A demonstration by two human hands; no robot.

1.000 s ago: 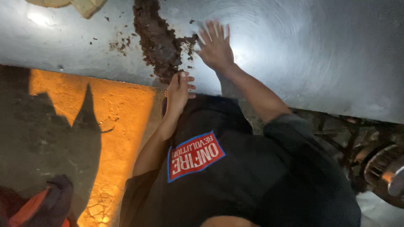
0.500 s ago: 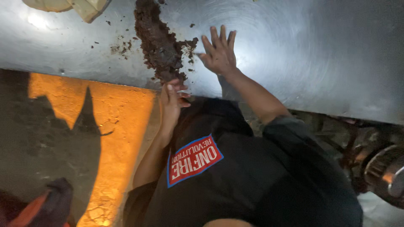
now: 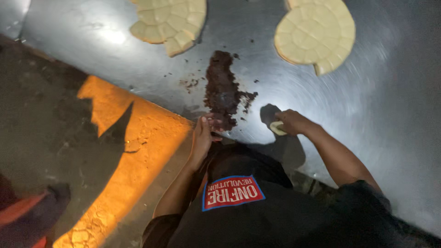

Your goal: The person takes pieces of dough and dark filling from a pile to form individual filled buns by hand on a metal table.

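A pile of dark brown crumbs (image 3: 221,89) lies on a shiny metal table (image 3: 349,105). My left hand (image 3: 202,138) rests at the table's near edge just below the pile, fingers straight and close together, with nothing in it. To the right of the pile, my right hand (image 3: 292,122) is curled around a small pale lump (image 3: 277,128) and hovers just above the metal. Its shadow falls on the surface beside it.
Two flat pale discs with scored, tile-like tops lie farther back, one (image 3: 170,20) at the upper left and one (image 3: 316,33) at the upper right. Orange-lit cracked floor (image 3: 124,138) runs along the table's left edge. A dark and orange object (image 3: 32,209) sits at the lower left.
My right hand was flat with spread fingers beside the crumbs; now it is closed on a pale lump farther right. The view has tilted up, showing both discs. My left hand stays at the edge.
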